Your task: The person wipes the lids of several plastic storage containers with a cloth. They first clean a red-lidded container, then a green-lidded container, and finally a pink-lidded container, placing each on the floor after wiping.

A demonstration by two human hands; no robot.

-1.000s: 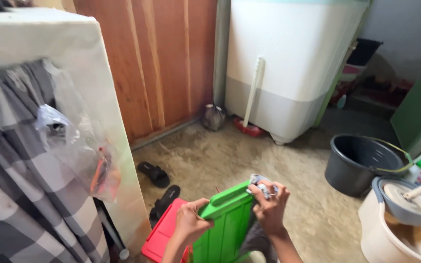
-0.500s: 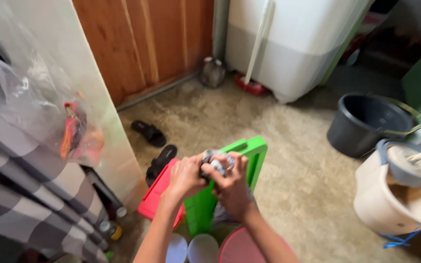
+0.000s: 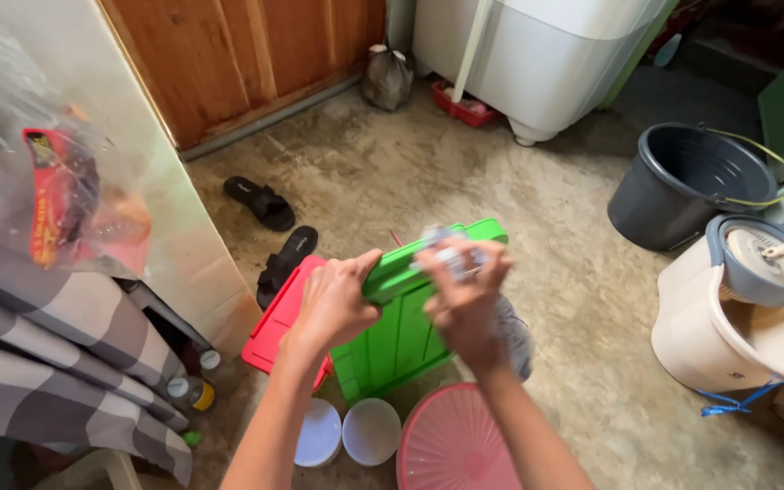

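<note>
The stool (image 3: 410,322) under the left hand (image 3: 333,304) is bright green, and the flat piece (image 3: 279,318) beside it is red. A blurred whitish-grey thing (image 3: 451,254) sits in the right hand (image 3: 465,304). The round ribbed cover (image 3: 455,445) is pink, the two lids (image 3: 347,431) white. The bucket (image 3: 691,186) is dark grey, the mop bucket (image 3: 737,318) cream with a grey-blue spinner. The sandals (image 3: 269,227) are black, the cloth (image 3: 56,345) grey-and-white checked, the wall panels (image 3: 247,54) brown wood, the floor (image 3: 546,227) dull grey-brown.

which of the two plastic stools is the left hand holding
The green stool: the left hand grips its top edge. The red stool lies behind it on the floor, untouched.
</note>
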